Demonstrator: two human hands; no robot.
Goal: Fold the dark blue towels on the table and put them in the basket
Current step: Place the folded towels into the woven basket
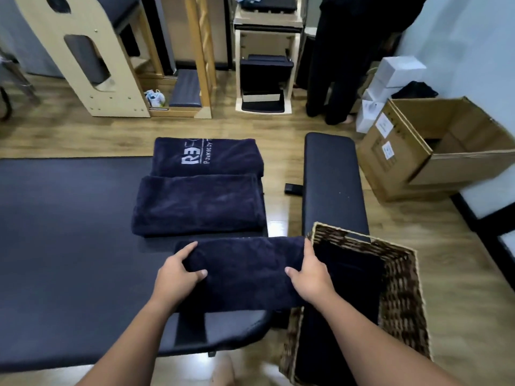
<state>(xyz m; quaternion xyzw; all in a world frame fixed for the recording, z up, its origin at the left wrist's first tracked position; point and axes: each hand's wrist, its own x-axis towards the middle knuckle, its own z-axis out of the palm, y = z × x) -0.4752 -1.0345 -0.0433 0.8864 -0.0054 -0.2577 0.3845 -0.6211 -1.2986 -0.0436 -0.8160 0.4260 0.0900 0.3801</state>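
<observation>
A folded dark blue towel (245, 271) is lifted over the near right corner of the dark padded table (69, 232). My left hand (178, 277) grips its left end, thumb on top. My right hand (312, 274) grips its right end, next to the rim of the brown wicker basket (401, 291). The basket stands on the floor to the right, with dark cloth inside. Two more folded dark blue towels lie on the table beyond: a plain one (198, 207) and, farthest, one with white lettering (207, 157).
A black padded bench (331, 182) stands behind the basket. An open cardboard box (434, 151) and white boxes (390, 79) sit at the right wall. A person in dark clothes (342, 59) stands at the back right. Wooden equipment lines the far wall.
</observation>
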